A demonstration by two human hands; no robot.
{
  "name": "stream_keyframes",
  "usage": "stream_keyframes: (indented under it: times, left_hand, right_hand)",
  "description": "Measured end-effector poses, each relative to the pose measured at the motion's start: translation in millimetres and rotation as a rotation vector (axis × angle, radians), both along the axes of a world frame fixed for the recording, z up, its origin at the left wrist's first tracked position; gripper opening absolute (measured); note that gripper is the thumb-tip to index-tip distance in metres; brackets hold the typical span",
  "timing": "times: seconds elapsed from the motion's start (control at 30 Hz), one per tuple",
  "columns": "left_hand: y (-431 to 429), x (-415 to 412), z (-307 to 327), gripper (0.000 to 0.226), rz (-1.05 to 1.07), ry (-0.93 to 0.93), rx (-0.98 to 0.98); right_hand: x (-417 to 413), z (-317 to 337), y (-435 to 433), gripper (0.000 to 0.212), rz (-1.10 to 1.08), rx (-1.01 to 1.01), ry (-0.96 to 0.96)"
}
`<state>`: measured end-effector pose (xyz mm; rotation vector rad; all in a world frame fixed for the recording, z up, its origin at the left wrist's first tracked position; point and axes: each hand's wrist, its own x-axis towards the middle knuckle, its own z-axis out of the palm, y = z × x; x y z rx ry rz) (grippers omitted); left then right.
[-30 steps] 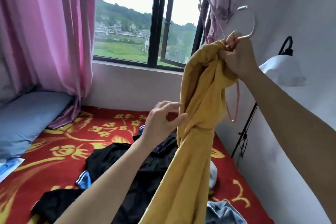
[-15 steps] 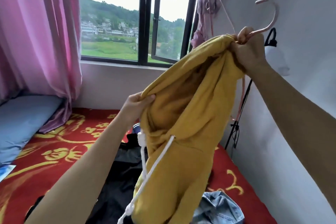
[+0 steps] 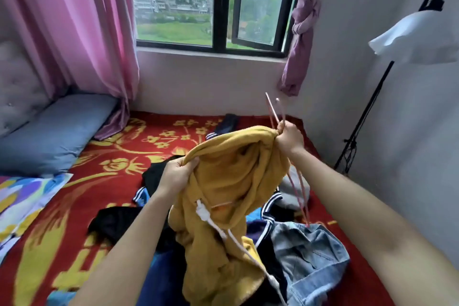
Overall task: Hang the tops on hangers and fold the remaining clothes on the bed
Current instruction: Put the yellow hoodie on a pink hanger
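My right hand grasps the pink hanger and a bunch of the yellow hoodie, held above the bed. My left hand pinches its neck edge. I'd stretch that opening wide and seat one hanger shoulder first. One arm may be inside already, but it's hard to tell.

A black-framed window gives daylight and green hills, a pink curtain at its left. A white-shaded floor lamp stands by the pale wall; a blue pillow lies on the red-covered bed.
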<state>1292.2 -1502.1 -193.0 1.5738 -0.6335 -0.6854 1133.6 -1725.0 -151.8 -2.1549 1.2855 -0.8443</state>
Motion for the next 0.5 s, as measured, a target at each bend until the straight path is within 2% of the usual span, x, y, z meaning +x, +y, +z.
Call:
stream_keyframes:
  times: [0.1,0.23,0.4,0.5]
  left_hand:
    - [15,3,-43,0.031,0.104,0.016,0.146]
    - [35,14,-101,0.026,0.195,0.074,0.310]
    - [41,-4,-102,0.022,0.246,0.134,0.332]
    - [38,-7,-93,0.019,0.290,0.199,0.280]
  right_hand:
    - [7,-78,37,0.034,0.002,0.163,0.175]
    - [8,-145,78,0.034,-0.013,0.364,0.172]
    - [10,-185,114,0.031,0.050,0.523,0.180]
    - [5,-203,129,0.021,0.066,0.593,0.253]
